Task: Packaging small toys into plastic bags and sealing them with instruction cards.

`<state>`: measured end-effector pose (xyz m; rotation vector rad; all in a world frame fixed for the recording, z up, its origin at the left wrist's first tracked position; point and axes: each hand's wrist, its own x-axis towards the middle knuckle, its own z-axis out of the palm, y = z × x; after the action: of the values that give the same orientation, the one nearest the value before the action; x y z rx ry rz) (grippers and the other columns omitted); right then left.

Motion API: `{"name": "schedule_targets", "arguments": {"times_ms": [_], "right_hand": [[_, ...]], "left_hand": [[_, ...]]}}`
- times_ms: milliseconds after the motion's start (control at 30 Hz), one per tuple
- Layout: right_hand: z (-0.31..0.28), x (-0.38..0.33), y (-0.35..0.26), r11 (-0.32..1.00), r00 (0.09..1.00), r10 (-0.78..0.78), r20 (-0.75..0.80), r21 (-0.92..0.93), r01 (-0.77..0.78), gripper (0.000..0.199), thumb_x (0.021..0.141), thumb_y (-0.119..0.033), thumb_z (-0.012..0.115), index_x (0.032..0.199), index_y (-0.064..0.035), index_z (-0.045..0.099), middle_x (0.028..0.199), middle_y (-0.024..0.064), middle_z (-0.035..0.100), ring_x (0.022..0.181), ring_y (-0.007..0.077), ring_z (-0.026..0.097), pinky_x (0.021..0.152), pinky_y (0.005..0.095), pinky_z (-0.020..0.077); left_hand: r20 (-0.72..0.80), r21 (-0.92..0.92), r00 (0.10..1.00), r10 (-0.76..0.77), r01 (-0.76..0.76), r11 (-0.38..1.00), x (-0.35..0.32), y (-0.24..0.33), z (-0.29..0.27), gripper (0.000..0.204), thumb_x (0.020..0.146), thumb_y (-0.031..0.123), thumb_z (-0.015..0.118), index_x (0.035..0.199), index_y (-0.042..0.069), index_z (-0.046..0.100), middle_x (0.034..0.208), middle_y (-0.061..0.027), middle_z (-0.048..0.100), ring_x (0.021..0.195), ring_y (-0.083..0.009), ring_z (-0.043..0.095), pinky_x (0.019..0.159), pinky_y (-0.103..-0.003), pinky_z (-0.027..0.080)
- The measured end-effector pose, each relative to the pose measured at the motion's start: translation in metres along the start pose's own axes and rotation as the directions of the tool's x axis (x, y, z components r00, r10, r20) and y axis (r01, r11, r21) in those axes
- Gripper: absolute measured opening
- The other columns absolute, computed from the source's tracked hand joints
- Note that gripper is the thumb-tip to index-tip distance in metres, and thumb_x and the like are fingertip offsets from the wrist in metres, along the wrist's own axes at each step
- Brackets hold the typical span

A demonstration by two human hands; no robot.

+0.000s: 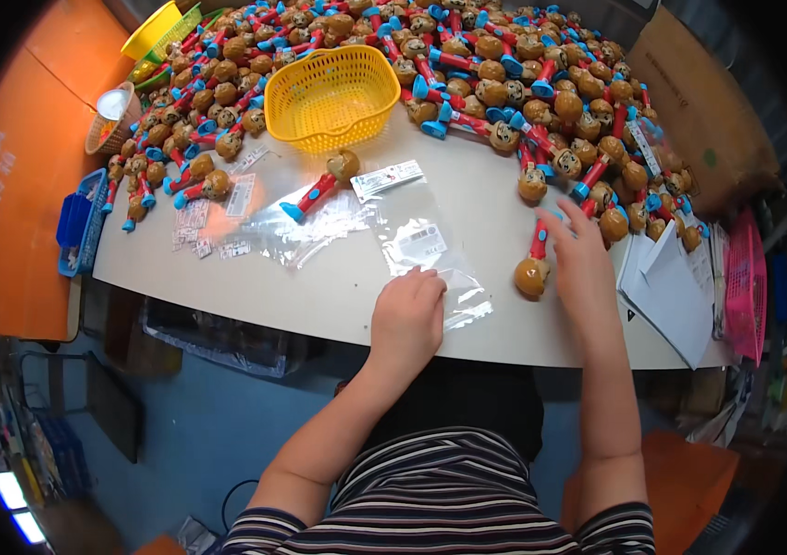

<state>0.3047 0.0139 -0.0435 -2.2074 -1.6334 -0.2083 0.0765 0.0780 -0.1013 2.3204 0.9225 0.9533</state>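
My left hand [407,314] rests with curled fingers on the near end of a clear plastic bag [421,245] lying flat on the white table [338,287]. My right hand [581,254] has its fingers spread over a toy [534,264] with a brown round head and a red stick body, touching its red part. A second such toy [324,182] with a blue base lies alone beside more clear bags [306,227].
A large heap of the same brown-headed toys [504,65] covers the far table. A yellow basket [332,95] stands in the middle, a blue tray [79,222] at the left edge, white paper sheets [666,287] and a pink basket [743,277] at the right. Small labels [199,231] lie left.
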Motion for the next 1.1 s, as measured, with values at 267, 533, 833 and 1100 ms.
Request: {"name": "schedule_targets", "arguments": {"times_ms": [267,533,833,1100], "right_hand": [[0.0,-0.014,0.036,0.893,0.885,-0.439,0.154,-0.034,0.449,0.02,0.084,-0.001,0.063,0.103,-0.0025,0.064,0.112,0.0105,0.065,0.104,0.0287,0.059,0.088,0.0384,0.0492],[-0.027,-0.087,-0.026,0.858,0.944,0.006,0.329,0.483,-0.174,0.024,0.092,-0.019,0.067,0.11,-0.004,0.066,0.092,0.0151,0.069,0.078,0.0324,0.068,0.069,0.0327,0.0531],[-0.007,-0.097,-0.022,0.974,0.977,-0.214,0.001,0.082,0.213,0.034,0.079,-0.015,0.076,0.112,-0.0079,0.07,0.073,0.0067,0.052,0.065,0.0246,0.055,0.057,0.0379,0.0453],[0.018,-0.096,-0.029,0.858,0.99,0.14,0.025,0.497,-0.134,0.035,0.083,-0.011,0.075,0.117,-0.0025,0.069,0.084,0.0049,0.063,0.074,0.016,0.059,0.07,0.0291,0.0484]], "left_hand": [[-0.169,-0.004,0.985,0.043,-0.044,0.999,-0.01,0.002,0.015,0.017,0.079,-0.003,0.068,0.096,0.001,0.063,0.1,-0.016,0.067,0.089,-0.0345,0.065,0.077,-0.039,0.052],[-0.052,-0.039,0.998,-0.032,0.03,0.999,0.002,0.021,0.021,0.017,0.082,-0.002,0.068,0.098,0.0,0.063,0.086,-0.0134,0.061,0.08,-0.0304,0.065,0.073,-0.038,0.054],[-0.03,-0.236,0.995,-0.098,0.088,0.968,0.01,0.027,0.023,0.012,0.084,-0.003,0.064,0.095,0.0,0.061,0.085,-0.0135,0.061,0.069,-0.0269,0.064,0.063,-0.034,0.053],[-0.011,-0.146,0.996,-0.085,0.083,0.986,0.018,0.032,0.015,0.012,0.081,-0.001,0.062,0.093,0.0,0.06,0.087,-0.0163,0.059,0.079,-0.0353,0.06,0.072,-0.042,0.05]]}}
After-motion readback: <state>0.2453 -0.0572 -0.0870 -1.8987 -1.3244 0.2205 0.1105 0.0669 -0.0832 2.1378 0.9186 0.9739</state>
